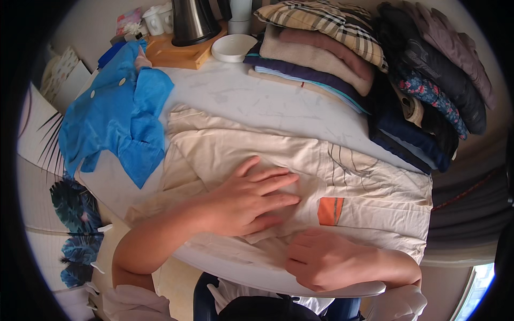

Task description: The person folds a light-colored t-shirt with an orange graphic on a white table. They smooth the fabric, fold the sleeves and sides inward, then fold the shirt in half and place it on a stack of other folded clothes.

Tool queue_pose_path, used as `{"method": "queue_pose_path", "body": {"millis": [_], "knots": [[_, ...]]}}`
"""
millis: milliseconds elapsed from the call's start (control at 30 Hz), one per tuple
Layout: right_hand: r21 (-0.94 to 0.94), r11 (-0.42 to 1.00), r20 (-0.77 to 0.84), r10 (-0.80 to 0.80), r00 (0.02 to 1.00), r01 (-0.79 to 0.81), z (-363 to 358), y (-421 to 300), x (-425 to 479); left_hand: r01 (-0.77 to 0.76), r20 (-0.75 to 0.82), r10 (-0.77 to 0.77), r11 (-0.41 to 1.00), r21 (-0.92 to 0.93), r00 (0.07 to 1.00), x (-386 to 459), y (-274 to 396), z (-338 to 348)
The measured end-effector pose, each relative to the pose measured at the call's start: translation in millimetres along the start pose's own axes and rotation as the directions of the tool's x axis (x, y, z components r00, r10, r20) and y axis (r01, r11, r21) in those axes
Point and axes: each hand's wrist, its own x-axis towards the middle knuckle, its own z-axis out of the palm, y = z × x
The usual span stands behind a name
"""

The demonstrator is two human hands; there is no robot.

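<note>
A cream cloth garment (249, 146) with an orange patch (330, 211) and thin dark printed lines lies spread over the white table (241, 96), partly folded and wrinkled. My left hand (257, 196) rests on it palm down, fingers apart. Near the table's front edge my right hand (317, 259) is curled against the garment's near part; whether cloth is pinched in its fingers is hidden.
A blue satin garment (116, 108) lies at the left. Stacked folded clothes (313, 60) and a darker clothing pile (433, 100) stand at the back right. Behind are a white bowl (233, 47), a metal kettle (194, 20), a wooden tray (176, 54) and white cups (154, 20).
</note>
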Motion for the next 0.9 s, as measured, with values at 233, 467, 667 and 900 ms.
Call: {"method": "queue_pose_path", "body": {"millis": [233, 467, 667, 900], "knots": [[-0.009, 0.987, -0.111, 0.156, 0.982, -0.158, -6, -1, -4, 0.011, -0.066, -0.012, 1.0, -0.027, 0.998, 3, 5, -8], [-0.187, 0.934, -0.52, 0.168, 0.838, -0.304, 5, 35, -5, 0.079, -0.158, -0.071, 0.996, 0.042, 0.985, -4, -3, -16], [-0.346, 0.785, -0.401, 0.371, 0.838, -0.514, 5, 35, -4, 0.096, 0.081, -0.104, 0.991, 0.09, 0.991, -6, 2, -24], [-0.298, 0.884, -0.39, 0.232, 0.891, -0.36, 13, 36, -4, 0.087, 0.038, -0.098, 0.971, 0.222, 0.994, 1, 11, -2]]}}
